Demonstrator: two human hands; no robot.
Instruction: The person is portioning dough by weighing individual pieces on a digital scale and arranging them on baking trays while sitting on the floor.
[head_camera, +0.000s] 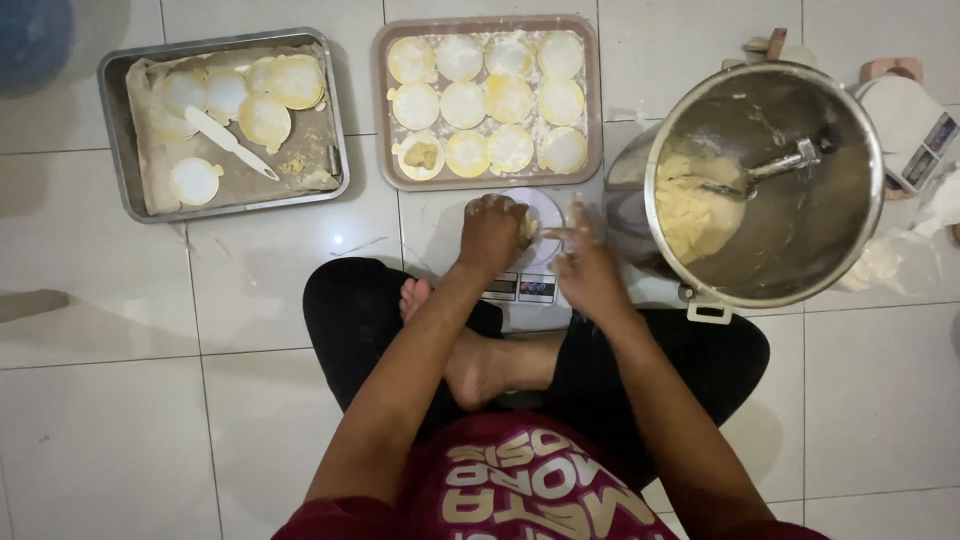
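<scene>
Seated cross-legged on the tiled floor (250, 330), we work a lump of dough (529, 226) on a small white kitchen scale (530, 250) straight ahead at twelve o'clock. Our left hand (492, 234) is curled over the lump, fingers pressed together around it; our right hand (585, 262) rests at the scale's three o'clock edge, its floury fingers pinching at the dough's side.

To do this step well, we judge it best to keep the portion centred on the round plate, lift both hands clear before reading the display, and add or pull off only small pinches.

The dough is pale yellow, soft and sticky-looking, mostly hidden under our left hand. More of the same mass clings to the inside wall of the large steel pot (800, 240) at two o'clock, where a metal scoop (770, 168) lies against it.

At twelve o'clock beyond the scale, a brown tray (590, 100) holds rows of round moulds (485, 100), dusted white, one with a darker filling. At ten o'clock a steel pan (120, 130) lined with paper carries several more moulds and a white spatula (230, 142). A second scale (915, 125) sits just behind the pot.
</scene>
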